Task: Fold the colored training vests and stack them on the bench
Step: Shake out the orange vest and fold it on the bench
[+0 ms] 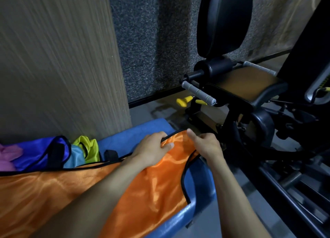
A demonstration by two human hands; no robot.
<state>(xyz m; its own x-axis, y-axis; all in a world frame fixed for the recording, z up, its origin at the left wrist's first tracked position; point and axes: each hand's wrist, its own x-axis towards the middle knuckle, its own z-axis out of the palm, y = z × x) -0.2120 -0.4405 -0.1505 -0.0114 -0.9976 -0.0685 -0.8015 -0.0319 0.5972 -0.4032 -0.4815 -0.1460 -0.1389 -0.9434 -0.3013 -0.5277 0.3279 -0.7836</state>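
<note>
the orange vest [151, 187] lies spread flat on the blue bench [200, 198] — left hand [151, 148] and right hand [207, 144] pinch its far end. beyond it, the other vests [53, 153] sit crumpled — folding seems barely begun.

The orange vest [100, 186] is glossy satin-like cloth with matt black edging, as are the purple vest [38, 152] and yellow vest [90, 148]. The blue bench [201, 182] looks smooth, padded vinyl. The wall panel [59, 62] shows matt wood grain; the grey wall covering [151, 46] is rough, carpet-like.
</note>
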